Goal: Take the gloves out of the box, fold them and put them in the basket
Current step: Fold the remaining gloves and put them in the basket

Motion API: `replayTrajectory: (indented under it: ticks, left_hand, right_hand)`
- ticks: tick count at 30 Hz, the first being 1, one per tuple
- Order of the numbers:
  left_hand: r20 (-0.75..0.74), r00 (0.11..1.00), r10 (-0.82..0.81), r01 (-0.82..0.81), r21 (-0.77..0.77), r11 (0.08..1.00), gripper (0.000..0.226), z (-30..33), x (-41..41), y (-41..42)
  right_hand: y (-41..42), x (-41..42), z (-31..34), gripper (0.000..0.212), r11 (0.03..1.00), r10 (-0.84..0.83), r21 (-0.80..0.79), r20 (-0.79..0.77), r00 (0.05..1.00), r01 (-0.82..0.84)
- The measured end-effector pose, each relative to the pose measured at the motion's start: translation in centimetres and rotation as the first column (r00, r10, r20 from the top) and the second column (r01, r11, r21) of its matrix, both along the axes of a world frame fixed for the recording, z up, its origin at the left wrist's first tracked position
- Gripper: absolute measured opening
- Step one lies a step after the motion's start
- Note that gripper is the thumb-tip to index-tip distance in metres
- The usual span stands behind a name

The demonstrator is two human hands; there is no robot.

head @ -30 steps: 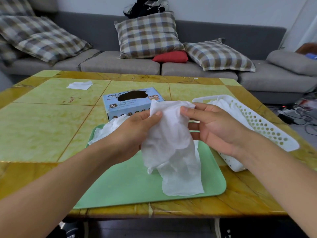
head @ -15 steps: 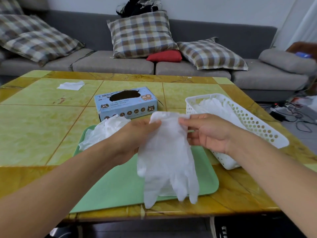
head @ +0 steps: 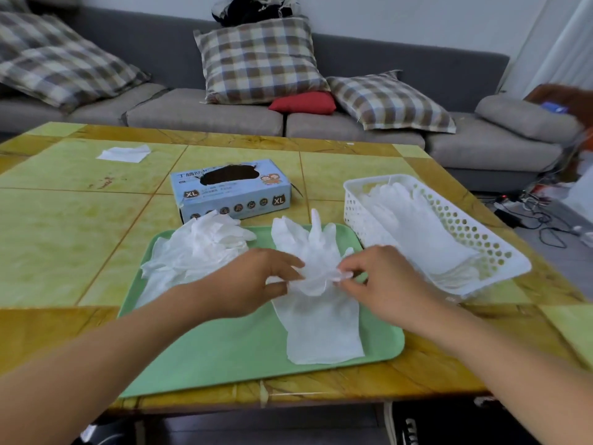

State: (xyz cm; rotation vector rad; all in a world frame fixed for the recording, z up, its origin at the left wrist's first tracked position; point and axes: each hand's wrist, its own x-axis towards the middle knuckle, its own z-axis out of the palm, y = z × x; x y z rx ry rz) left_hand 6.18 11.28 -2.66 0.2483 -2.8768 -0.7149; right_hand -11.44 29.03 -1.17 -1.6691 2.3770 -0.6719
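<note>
A translucent white glove (head: 321, 313) lies flat on the green tray (head: 224, 354), fingers pointing away from me. My left hand (head: 253, 281) and my right hand (head: 382, 277) pinch its bunched middle from either side. A loose pile of gloves (head: 195, 248) sits on the tray's far left corner. The blue glove box (head: 231, 189), marked XL, stands behind the tray with its dark opening up. The white perforated basket (head: 481, 248) to the right holds several folded gloves (head: 414, 226).
A white tissue (head: 123, 153) lies far left on the yellow-green tiled table (head: 64, 226). A grey sofa with plaid cushions runs behind the table. Cables lie on the floor at the right.
The glove hung from both hands above the tray; now it lies flat on the tray with fingers away. Both hands have dropped to its middle and pinch it there.
</note>
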Motion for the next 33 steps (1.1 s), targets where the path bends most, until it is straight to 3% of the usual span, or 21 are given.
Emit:
replayTrajectory:
  ticks: [3,9,14,17,20,25,33]
  left_hand:
    - [0.008,1.000,-0.029,0.029,-0.036,0.999,0.027,-0.3,0.2,0.8]
    - [-0.069,0.992,-0.108,0.099,-0.122,0.988,0.029,-0.3,1.0,1.7]
    - [0.057,0.978,-0.199,0.202,-0.070,0.977,0.033,-1.4,1.1,2.7]
    - [0.081,0.980,-0.180,0.188,-0.111,0.976,0.029,-1.4,1.2,3.0]
    - [0.106,0.983,-0.150,0.165,-0.147,0.975,0.030,-1.0,1.7,3.3]
    - [0.108,0.979,-0.175,0.190,-0.156,0.969,0.038,-0.7,2.1,3.9]
    - [0.143,0.968,-0.205,0.212,-0.032,0.977,0.050,-0.5,2.2,2.9]
  right_hand:
    - [1.1,0.2,-1.3,0.013,0.992,0.031,0.123,-0.023,0.999,-0.028]
    - [3.2,1.0,1.4,0.014,0.991,0.130,0.039,-0.111,0.985,-0.126]
    - [4.2,2.0,1.5,0.020,0.936,0.269,0.285,-0.204,0.941,-0.206]
    - [4.3,2.1,0.6,0.020,0.902,0.319,0.363,-0.191,0.928,-0.235]
    - [4.2,1.5,0.7,0.021,0.910,0.293,0.331,-0.081,0.953,-0.252]
    - [3.9,-0.1,1.2,0.039,0.830,0.369,0.432,0.051,0.928,-0.353]
    - [2.4,-0.9,-1.1,0.014,0.885,0.391,0.237,0.091,0.916,-0.401]
